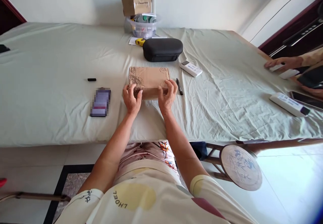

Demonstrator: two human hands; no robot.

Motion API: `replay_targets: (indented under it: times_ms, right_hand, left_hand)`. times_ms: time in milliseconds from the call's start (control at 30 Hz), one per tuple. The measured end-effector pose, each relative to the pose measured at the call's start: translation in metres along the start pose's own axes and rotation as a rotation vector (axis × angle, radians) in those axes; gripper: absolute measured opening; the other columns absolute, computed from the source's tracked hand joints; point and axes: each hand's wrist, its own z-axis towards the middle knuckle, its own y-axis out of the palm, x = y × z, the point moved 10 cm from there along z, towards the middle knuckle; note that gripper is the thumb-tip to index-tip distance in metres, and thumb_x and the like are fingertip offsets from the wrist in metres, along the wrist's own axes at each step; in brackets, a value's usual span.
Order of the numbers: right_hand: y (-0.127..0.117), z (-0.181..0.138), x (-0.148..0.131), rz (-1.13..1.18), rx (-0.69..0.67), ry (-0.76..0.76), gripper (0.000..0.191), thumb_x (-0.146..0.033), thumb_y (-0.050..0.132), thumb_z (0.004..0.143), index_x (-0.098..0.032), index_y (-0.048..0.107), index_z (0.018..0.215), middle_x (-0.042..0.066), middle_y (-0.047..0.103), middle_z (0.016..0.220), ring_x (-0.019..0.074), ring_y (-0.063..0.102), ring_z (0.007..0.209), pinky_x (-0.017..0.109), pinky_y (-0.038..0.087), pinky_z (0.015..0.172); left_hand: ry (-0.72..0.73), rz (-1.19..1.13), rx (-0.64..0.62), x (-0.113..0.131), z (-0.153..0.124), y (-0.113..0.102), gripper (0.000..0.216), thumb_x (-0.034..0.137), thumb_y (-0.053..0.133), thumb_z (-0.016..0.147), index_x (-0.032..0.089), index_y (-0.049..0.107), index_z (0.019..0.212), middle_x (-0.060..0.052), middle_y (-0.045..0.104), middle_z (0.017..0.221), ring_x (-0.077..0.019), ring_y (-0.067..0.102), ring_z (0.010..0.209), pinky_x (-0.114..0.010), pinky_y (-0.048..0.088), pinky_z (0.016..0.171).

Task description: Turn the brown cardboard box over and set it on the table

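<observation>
On the table (55,99), a black cap (92,79) is lying at nine o'clock from the cardboard box (152,76), a phone (100,103) at eight. Our left hand (132,102) at seven and right hand (167,97) at five are gripping the box's near side in front of us. Scribbles (136,79) are already marking its left part and far right corner; we cannot tell what remains. A pen (179,86) is lying at three, a stool (241,170) standing on the tiles (282,183) at four.
</observation>
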Motion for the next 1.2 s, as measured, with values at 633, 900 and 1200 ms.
replay_targets:
  times_ms: [633, 900, 1200]
  right_hand:
    - [0.032, -0.047, -0.049, 0.193, -0.337, -0.073, 0.044, -0.063, 0.051, 0.1, -0.024, 0.055, 0.078, 0.0, 0.061, 0.067, 0.0132, 0.052, 0.061, 0.027, 0.047, 0.065]
    - [0.025, -0.045, -0.05, 0.262, -0.286, -0.115, 0.046, -0.058, 0.041, 0.105, -0.022, 0.069, 0.111, 0.006, 0.075, 0.082, 0.0154, 0.066, 0.068, 0.029, 0.057, 0.073]
    - [0.016, -0.031, -0.025, 0.299, -0.184, 0.045, 0.046, -0.06, 0.05, 0.102, -0.023, 0.077, 0.106, 0.006, 0.077, 0.09, 0.0178, 0.071, 0.076, 0.031, 0.06, 0.077]
  left_hand:
    - [0.112, -0.034, -0.016, 0.006, -0.005, -0.001, 0.069, 0.065, 0.031, 0.106, 0.016, 0.064, 0.141, -0.023, 0.037, 0.167, -0.0341, 0.034, 0.16, -0.054, 0.032, 0.128]
    - [0.235, -0.113, -0.102, 0.025, -0.011, 0.003, 0.086, 0.085, 0.03, 0.096, 0.021, 0.055, 0.148, -0.022, 0.03, 0.17, -0.0351, 0.029, 0.162, -0.057, 0.032, 0.127]
    - [0.299, -0.038, -0.084, 0.037, -0.015, 0.006, 0.071, 0.074, 0.039, 0.101, 0.016, 0.063, 0.134, -0.026, 0.034, 0.168, -0.0356, 0.033, 0.16, -0.054, 0.037, 0.125]
